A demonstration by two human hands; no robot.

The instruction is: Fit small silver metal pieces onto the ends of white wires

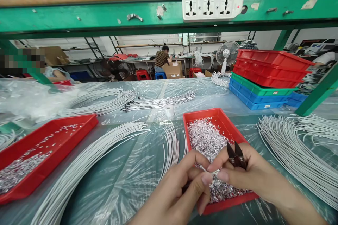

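**So, hands busy over the red tray of metal bits**

Honestly, it was a crowded bench. The person's right hand (248,174) was closed around a small pair of snips (236,155), dark blades poking up above the knuckles and slightly apart. The left hand (182,186) met it fingertip to fingertip, pinching something tiny between thumb and forefinger; I couldn't tell what it was. Both hands hovered over the near end of a red tray (229,132) filled with shiny little metal pieces (204,137). Just left of that tray lay a curved bundle of white wires (171,144), and another thick bundle (293,147) fanned out on the right. A second red tray (63,137) sat well off to the left. Stacked crates (266,77) stood at the back right, and a power strip (211,7) was mounted on the green shelf beam overhead.
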